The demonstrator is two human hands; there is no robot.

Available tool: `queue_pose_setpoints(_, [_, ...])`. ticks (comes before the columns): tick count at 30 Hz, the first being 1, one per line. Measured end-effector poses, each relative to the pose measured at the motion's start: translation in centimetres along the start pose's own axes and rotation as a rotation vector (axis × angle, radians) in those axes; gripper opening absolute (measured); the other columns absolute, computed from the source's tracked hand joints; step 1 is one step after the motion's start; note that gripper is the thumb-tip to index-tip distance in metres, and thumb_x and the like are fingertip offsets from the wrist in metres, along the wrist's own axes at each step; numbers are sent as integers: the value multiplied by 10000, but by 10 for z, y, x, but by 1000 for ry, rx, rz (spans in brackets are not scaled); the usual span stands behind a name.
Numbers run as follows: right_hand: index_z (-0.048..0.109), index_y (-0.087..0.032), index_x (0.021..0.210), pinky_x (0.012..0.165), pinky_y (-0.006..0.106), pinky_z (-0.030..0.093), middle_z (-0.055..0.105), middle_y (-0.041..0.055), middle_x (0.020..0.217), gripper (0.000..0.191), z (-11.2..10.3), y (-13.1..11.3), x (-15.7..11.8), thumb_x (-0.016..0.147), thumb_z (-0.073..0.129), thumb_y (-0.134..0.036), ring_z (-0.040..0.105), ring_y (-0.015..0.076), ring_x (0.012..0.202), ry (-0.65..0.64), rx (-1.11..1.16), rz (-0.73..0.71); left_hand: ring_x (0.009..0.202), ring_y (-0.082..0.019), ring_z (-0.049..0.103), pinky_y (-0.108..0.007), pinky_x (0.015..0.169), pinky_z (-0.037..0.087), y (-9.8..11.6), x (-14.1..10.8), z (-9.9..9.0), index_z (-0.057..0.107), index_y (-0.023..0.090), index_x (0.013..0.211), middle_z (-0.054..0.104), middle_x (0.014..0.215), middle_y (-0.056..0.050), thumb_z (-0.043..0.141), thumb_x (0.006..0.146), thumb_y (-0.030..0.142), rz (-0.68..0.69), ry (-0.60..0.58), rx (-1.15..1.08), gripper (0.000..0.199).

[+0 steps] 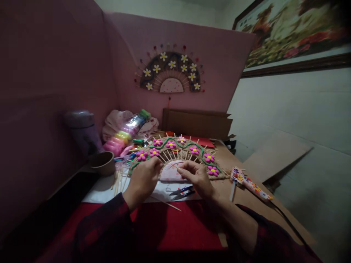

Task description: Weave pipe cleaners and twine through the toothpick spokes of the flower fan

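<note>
A fan-shaped piece (187, 145) with pink clay flowers, a wavy green cord and wooden sticks lies on the table. Over its pale half-round centre (171, 174), my right hand (196, 177) pinches a thin stick or thread between thumb and finger. My left hand (145, 178) is closed at the left of that centre; what its fingertips hold is too small to name. Dark-handled snips (183, 192) lie just below my hands on the white sheet, near a loose pointed stick (167, 203).
At the left stand a brown cup (102, 163) and a purple container (84, 133). Behind are bagged coloured clay (122, 137) and cardboard (196, 123). A flowered glue gun (251, 184) lies right, its cord trailing. A similar fan (172, 69) hangs on the pink board.
</note>
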State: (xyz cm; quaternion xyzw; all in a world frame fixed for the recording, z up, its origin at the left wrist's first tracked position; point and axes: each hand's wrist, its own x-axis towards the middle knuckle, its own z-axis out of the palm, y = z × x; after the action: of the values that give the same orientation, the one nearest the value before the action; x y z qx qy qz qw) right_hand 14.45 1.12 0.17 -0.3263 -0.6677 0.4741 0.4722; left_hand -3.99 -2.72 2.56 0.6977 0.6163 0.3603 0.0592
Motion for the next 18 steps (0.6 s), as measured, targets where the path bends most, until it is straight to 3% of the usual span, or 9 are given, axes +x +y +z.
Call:
queue_pose_setpoints(3, [559, -178, 619, 535, 251, 328, 499, -25, 580, 234, 0, -1, -1, 737, 645, -360, 433, 114, 556, 6, -9, 16, 782, -218, 614, -286, 572, 391, -13, -12, -26, 568, 170, 1028, 622, 1022, -113, 436, 853, 188, -9, 48, 399, 220])
queue_pose_setpoints(5, [557, -178, 618, 534, 253, 326, 492, -25, 574, 240, 0, -1, -2, 741, 645, -365, 428, 114, 553, 6, -8, 20, 785, -244, 626, -301, 530, 390, -27, -18, -44, 542, 140, 1101, 572, 1134, -163, 402, 867, 206, -123, 136, 617, 280])
queue_pose_setpoints(8, [560, -178, 617, 530, 256, 325, 495, -18, 580, 244, 1, -1, -3, 742, 645, -371, 426, 116, 553, -2, -15, 28, 695, -239, 634, -306, 510, 388, -51, -23, -62, 570, 124, 1039, 613, 1022, -165, 370, 877, 218, -262, 148, 778, 273])
queue_pose_setpoints(11, [566, -180, 620, 519, 258, 320, 489, -15, 581, 250, 3, -2, -5, 736, 648, -385, 417, 119, 550, -2, -20, 46, 642, -222, 635, -291, 519, 391, -73, -28, -66, 607, 157, 900, 657, 833, -112, 363, 868, 174, -309, 124, 790, 247])
queue_pose_setpoints(14, [567, -180, 622, 505, 257, 305, 475, -17, 578, 254, 3, -2, -5, 743, 644, -389, 396, 116, 538, -3, -14, 63, 716, -227, 648, -294, 581, 437, -85, -36, -64, 622, 160, 855, 666, 819, -97, 365, 854, 123, -214, 204, 730, 260])
queue_pose_setpoints(18, [569, -179, 624, 502, 257, 295, 470, -17, 582, 247, 3, -1, -5, 755, 638, -378, 390, 115, 541, -11, -21, 64, 816, -218, 657, -303, 688, 501, -77, -55, -61, 628, 142, 883, 674, 908, -105, 405, 861, 119, 146, 324, 578, 225])
